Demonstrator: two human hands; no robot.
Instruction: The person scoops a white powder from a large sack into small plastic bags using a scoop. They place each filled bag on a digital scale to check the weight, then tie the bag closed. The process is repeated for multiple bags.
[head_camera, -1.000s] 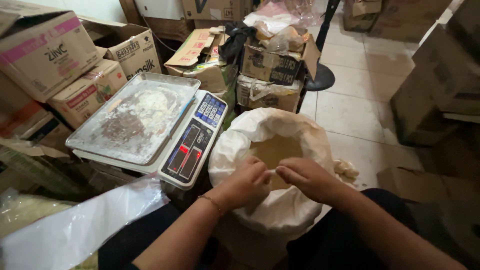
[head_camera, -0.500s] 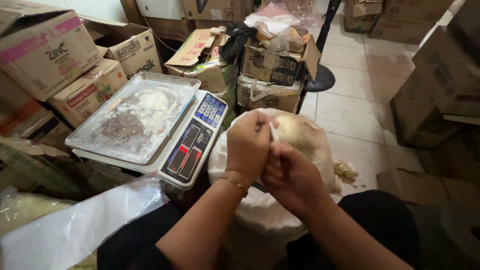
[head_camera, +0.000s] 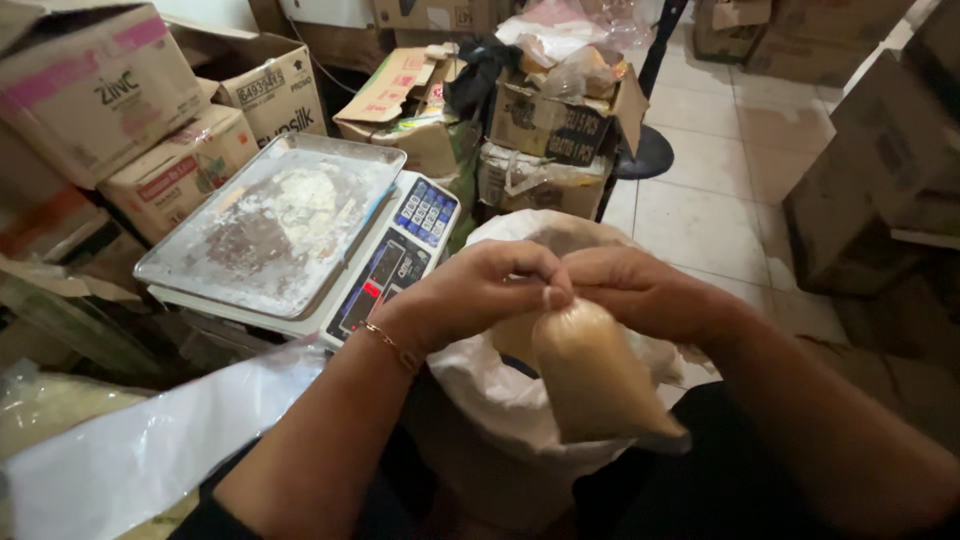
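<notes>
Hands meet over the white sack (head_camera: 500, 400): I see my left hand (head_camera: 480, 290) and right hand (head_camera: 640, 290) both pinching the neck of a small bag (head_camera: 595, 375) of tan powder. Left of the sack, a digital scale (head_camera: 400, 260) with dusty tray (head_camera: 270, 225); cardboard boxes (head_camera: 150, 110) crowd the tiled floor (head_camera: 720, 200) beyond.

Clear glossy plastic bag (head_camera: 595, 375), powder-dusted dull metal scale tray (head_camera: 190, 262), matt cardboard boxes (head_camera: 95, 85), smooth floor tiles (head_camera: 700, 215).
</notes>
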